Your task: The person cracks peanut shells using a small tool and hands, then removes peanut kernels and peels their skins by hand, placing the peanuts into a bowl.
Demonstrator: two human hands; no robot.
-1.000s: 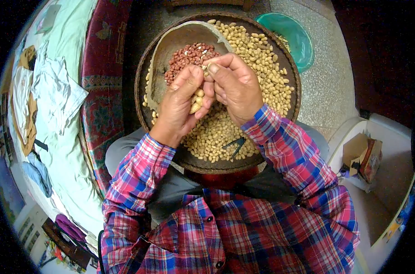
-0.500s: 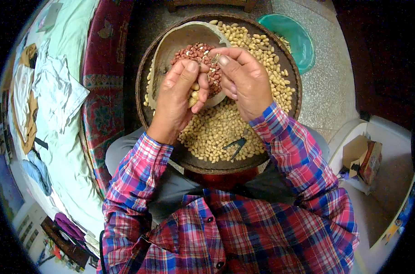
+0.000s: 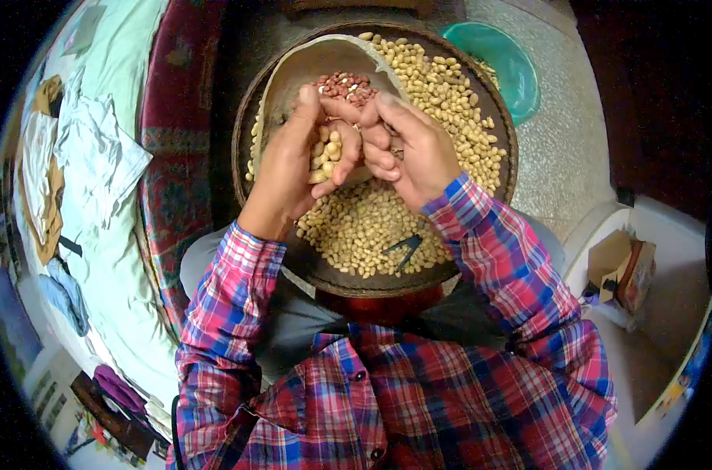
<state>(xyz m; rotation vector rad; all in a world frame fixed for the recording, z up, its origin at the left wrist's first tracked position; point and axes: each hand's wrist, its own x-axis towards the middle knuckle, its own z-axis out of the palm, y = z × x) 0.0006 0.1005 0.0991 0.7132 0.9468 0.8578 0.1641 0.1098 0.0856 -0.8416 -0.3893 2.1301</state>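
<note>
Several unshelled peanuts [image 3: 324, 157] rest in the palm of my left hand [image 3: 292, 160], its fingers curled round them and its thumb raised. My right hand [image 3: 420, 153] is closed, with what look like bits of peanut shell showing between its fingers. The fingertips of both hands meet over a pale, rough-walled bowl [image 3: 293, 70]. Inside the bowl lie shelled red peanuts [image 3: 346, 86], partly hidden by my hands. Under and around it, unshelled peanuts [image 3: 364, 243] cover much of a round dark tray [image 3: 293, 258]. A black V-shaped tool [image 3: 403, 252] lies on them near the front.
Beyond the tray's right side stands a green basin [image 3: 520, 70] with some shells in it. A bed with pale green sheets [image 3: 113, 235] and clothes runs along the left. At right, a white container [image 3: 669, 313] holds an opened cardboard box [image 3: 626, 270].
My hands have come together, the right moving left. My left palm has turned upward, showing more of its peanuts. The piece at my right fingertips is no longer visible there.
</note>
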